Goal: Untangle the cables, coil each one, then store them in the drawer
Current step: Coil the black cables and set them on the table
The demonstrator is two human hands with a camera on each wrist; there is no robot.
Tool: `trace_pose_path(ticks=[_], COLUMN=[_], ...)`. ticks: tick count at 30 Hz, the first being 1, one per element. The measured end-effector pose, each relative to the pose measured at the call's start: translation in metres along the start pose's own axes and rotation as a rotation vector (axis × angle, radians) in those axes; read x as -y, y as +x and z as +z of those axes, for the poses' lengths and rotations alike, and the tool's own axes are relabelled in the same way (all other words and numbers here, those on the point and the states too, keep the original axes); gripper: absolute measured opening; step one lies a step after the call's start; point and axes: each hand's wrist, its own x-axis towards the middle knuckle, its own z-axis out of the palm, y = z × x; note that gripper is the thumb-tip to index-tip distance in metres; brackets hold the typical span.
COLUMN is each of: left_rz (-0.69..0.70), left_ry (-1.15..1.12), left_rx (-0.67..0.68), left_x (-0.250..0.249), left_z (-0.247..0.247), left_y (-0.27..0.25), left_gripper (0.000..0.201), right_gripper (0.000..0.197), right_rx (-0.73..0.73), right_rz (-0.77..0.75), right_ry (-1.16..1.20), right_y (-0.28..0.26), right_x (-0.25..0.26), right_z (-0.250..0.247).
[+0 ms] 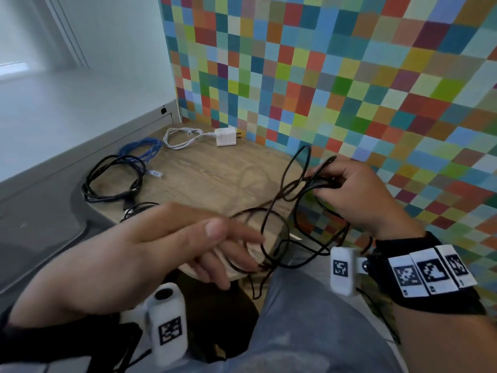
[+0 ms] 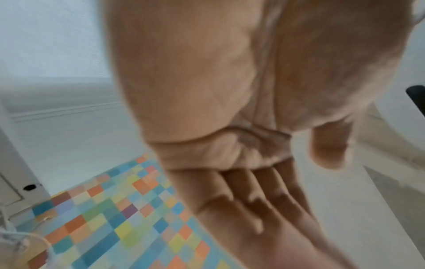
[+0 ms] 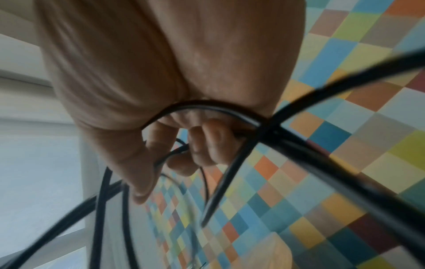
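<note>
A long black cable point(image 1: 279, 211) hangs in loose loops over the near edge of the round wooden table point(image 1: 204, 179). My right hand point(image 1: 347, 189) grips a bunch of its strands above the table's right side; in the right wrist view the fingers point(image 3: 207, 145) curl round the black cable point(image 3: 299, 145). My left hand point(image 1: 215, 246) reaches out flat toward the lower loops, fingers straight and spread, holding nothing; the left wrist view shows the same straight fingers point(image 2: 264, 196). No drawer is in view.
On the table's far left lie a coiled black cable point(image 1: 113, 179), a blue cable point(image 1: 142, 150) and a white cable point(image 1: 183, 137) with its white charger point(image 1: 226, 136). A patchwork coloured wall point(image 1: 349, 76) stands right behind the table. My grey-trousered knee point(image 1: 309, 319) sits below.
</note>
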Motion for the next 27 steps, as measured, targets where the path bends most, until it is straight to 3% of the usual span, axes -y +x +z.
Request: trace_pose_path(ticks=[3, 5, 9, 17, 21, 24, 25, 27], left_rz=[0.137, 0.054, -0.091, -0.105, -0.097, -0.06, -0.046, -0.024], left_ry=[0.097, 0.227, 0.322, 0.195, 0.041, -0.062, -0.065, -0.046], left_rx=[-0.349, -0.478, -0.39, -0.432, -0.505, -0.524, -0.513, -0.469], left_x=[0.006, 0.013, 0.027, 0.038, 0.038, 0.037, 0.037, 0.037], left_z=[0.01, 0.019, 0.036, 0.03, 0.025, 0.022, 0.022, 0.025], left_y=[0.021, 0.037, 0.054, 0.053, 0.052, 0.052, 0.052, 0.052], left_gripper=[0.031, 0.017, 0.008, 0.013, 0.019, 0.017, 0.016, 0.016], right_gripper=[0.029, 0.028, 0.023, 0.027, 0.015, 0.037, 0.044, 0.069], right_rx=[0.097, 0.14, 0.172, 0.189, 0.004, -0.187, -0.177, -0.022], right_rz=[-0.036, -0.075, -0.18, -0.137, -0.096, -0.117, -0.185, -0.35], right_ry=[-0.006, 0.015, 0.073, 0.166, 0.007, -0.122, -0.143, -0.185], right_y=[-0.007, -0.012, -0.022, -0.027, -0.023, -0.022, -0.024, -0.028], right_x=[0.011, 0.02, 0.038, 0.048, 0.044, 0.042, 0.045, 0.053], right_z=[0.006, 0.011, 0.019, 0.021, 0.012, 0.009, 0.01, 0.02])
